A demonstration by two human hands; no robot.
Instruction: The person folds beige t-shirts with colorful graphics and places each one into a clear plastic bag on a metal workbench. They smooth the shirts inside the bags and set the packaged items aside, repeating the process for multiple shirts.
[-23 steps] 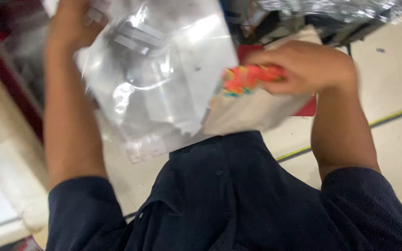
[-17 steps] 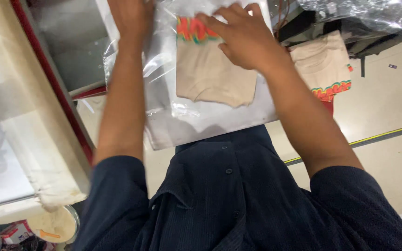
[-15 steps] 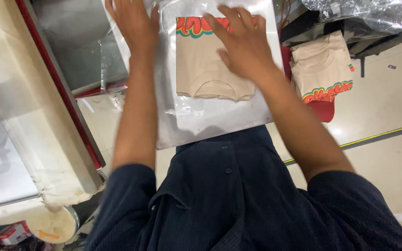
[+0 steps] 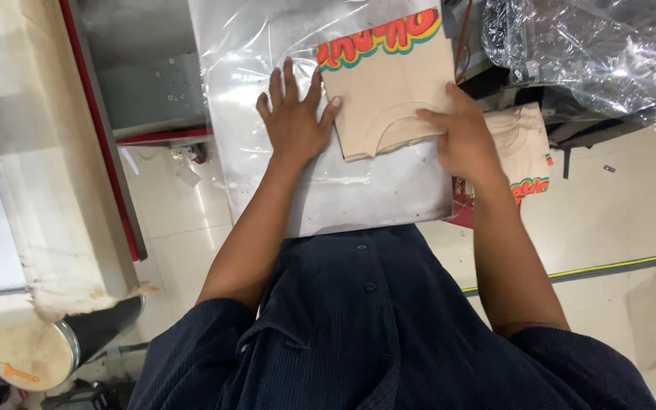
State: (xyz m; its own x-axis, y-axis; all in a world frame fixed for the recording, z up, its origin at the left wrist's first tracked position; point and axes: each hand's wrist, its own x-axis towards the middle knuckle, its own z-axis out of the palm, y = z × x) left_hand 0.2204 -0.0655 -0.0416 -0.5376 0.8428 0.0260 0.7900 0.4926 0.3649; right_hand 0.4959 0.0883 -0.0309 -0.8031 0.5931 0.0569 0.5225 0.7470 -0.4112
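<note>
Both hands have come down and spread since half a second ago: then they sat high on the bag, close together over the printed edge of the shirt; now they rest apart, one on each side of it. From my remote view through the head camera, the left hand (image 4: 292, 121) lies flat and open, fingers fanned, pressing the clear bag (image 4: 267, 61) against the steel table (image 4: 389, 199), its thumb touching the shirt's near left edge. The right hand (image 4: 461, 137) is curled over the right edge of the folded shirt (image 4: 385, 87), fingers on top; whether the thumb is tucked beneath I cannot tell.

The shirt, beige with a bright print along its far edge, sits between the two hands, square and flat. Glare on the plastic keeps me from telling how far inside the bag it lies. It has also settled lower than in the earlier frame, with more of the fabric in sight.

I read that as the shirt being seated and the film smoothed around it rather than lifted.

Just beyond the right hand, lower than the table, lies a second folded shirt (image 4: 525, 152) of the same kind. Crumpled plastic (image 4: 586, 53) is heaped further off on that side.
</note>
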